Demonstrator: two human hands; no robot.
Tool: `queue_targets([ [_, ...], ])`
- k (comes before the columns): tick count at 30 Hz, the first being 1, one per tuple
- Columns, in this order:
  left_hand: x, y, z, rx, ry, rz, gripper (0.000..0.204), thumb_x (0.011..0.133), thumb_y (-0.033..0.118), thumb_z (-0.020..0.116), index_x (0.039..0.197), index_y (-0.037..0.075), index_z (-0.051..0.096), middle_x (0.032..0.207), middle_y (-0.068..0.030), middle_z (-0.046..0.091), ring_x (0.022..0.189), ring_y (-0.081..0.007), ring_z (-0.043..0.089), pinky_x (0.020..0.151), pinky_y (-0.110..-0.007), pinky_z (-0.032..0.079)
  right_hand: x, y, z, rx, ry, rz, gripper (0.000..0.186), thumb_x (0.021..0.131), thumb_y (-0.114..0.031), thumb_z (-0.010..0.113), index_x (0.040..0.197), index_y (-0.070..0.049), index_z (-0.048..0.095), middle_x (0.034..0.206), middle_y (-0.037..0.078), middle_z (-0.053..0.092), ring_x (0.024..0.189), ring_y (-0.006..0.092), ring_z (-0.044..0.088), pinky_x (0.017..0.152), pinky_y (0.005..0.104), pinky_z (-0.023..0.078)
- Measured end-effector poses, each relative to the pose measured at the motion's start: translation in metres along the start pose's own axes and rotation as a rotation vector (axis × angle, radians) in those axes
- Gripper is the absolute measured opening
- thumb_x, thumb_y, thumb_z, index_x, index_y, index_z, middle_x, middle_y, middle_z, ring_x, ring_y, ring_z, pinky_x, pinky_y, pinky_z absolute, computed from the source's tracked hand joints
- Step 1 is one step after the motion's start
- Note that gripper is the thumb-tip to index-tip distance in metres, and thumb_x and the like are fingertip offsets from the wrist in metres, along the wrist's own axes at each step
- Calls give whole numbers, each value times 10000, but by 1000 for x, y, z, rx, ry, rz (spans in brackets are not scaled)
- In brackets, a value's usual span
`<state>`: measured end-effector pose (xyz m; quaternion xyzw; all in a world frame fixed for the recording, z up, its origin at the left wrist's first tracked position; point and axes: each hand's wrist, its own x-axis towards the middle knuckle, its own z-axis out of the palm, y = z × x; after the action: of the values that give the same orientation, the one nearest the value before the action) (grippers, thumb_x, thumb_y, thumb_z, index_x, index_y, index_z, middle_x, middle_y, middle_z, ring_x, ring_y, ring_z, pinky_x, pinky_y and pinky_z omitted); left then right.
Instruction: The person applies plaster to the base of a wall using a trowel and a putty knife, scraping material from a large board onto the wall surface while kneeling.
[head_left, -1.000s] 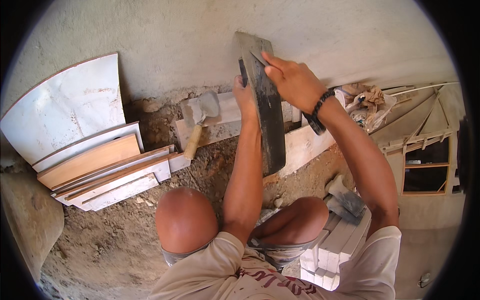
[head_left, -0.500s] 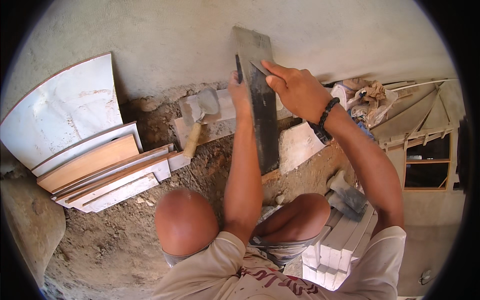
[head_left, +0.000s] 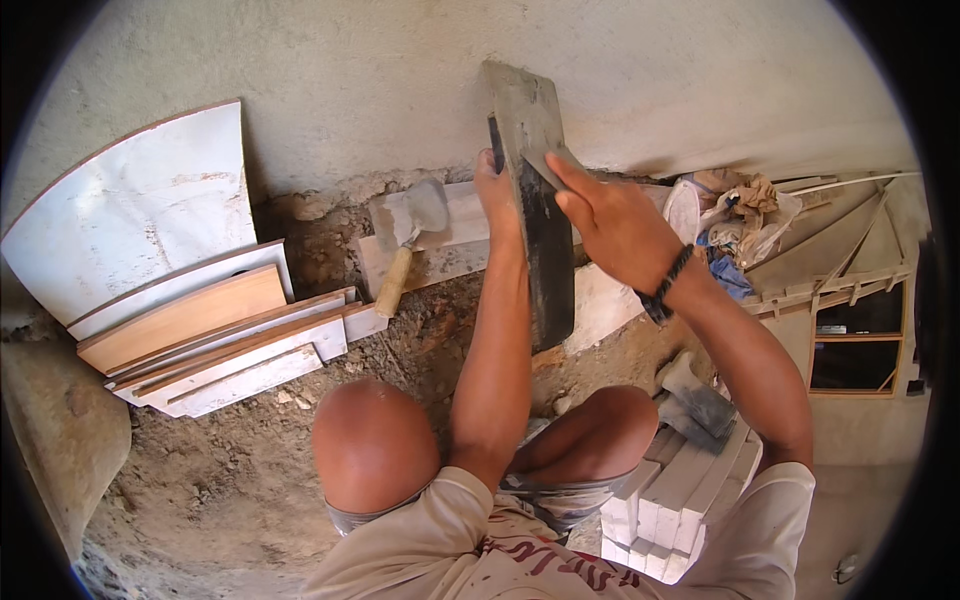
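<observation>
My left hand [head_left: 493, 185] grips the handle side of a long, dark plastering float [head_left: 548, 265], tilted up in front of the wall. Wet grey mortar coats the float's upper end. My right hand [head_left: 628, 228] is closed, index finger stretched along a thin grey scraper [head_left: 545, 172] that lies against the float's face; most of it is hidden by the fingers. Left of my left forearm, a trowel [head_left: 428, 207] with a wooden handle rests on a pale mortar-smeared board [head_left: 455, 258]. Behind the float is the grey plastered wall [head_left: 350, 80].
White and brown panels [head_left: 160, 210] lean in a stack at the left. Crumpled bags [head_left: 745, 215] lie by the wall on the right. Pale blocks [head_left: 675, 500] stand beside my right knee with a grey-bladed tool [head_left: 695, 405] on top. The ground [head_left: 230, 480] is rough dirt.
My right hand has slid a little down the float's face with the scraper. The float stays tilted in my left hand; the whole view has shifted slightly.
</observation>
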<state>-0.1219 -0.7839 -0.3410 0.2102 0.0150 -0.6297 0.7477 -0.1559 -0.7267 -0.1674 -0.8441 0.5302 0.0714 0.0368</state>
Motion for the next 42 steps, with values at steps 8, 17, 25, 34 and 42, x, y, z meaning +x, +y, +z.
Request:
queue_targets([
  [8, -12, 9, 15, -123, -23, -63, 126, 863, 47, 633, 893, 27, 513, 767, -57, 606, 639, -110, 590, 538, -249, 480, 2, 23, -2, 210, -79, 22, 503, 978, -263, 455, 1455, -130, 366, 1158, 288, 593, 927, 434, 637, 867, 476, 489],
  [17, 2, -1, -1, 85, 12, 41, 129, 860, 53, 642, 862, 27, 516, 757, -41, 589, 633, -103, 544, 555, -246, 451, -57, 15, 13, 267, -99, -16, 484, 1003, -293, 416, 1442, -94, 373, 1138, 312, 586, 1031, 471, 574, 876, 473, 471],
  [25, 0, 10, -2, 52, 27, 67, 118, 880, 72, 632, 869, 27, 523, 759, -32, 586, 642, -87, 538, 555, -247, 449, -27, -5, -2, 225, -135, 65, 452, 983, -306, 444, 1373, -79, 463, 867, 318, 614, 835, 481, 606, 751, 506, 480],
  [34, 4, -5, 0, 106, 18, 45, 115, 887, 75, 621, 881, 19, 522, 778, -37, 590, 655, -84, 538, 547, -239, 443, -18, 5, 2, 110, -55, -4, 453, 994, -326, 430, 1387, -103, 455, 843, 305, 622, 820, 478, 606, 740, 539, 474],
  [42, -11, 7, 13, 1, -2, -69, 91, 911, 34, 536, 995, 2, 523, 860, -91, 615, 712, -149, 616, 592, -278, 518, 0, -5, -7, 136, -46, 19, 435, 974, -248, 459, 1380, -90, 456, 840, 304, 625, 821, 499, 593, 753, 532, 477],
])
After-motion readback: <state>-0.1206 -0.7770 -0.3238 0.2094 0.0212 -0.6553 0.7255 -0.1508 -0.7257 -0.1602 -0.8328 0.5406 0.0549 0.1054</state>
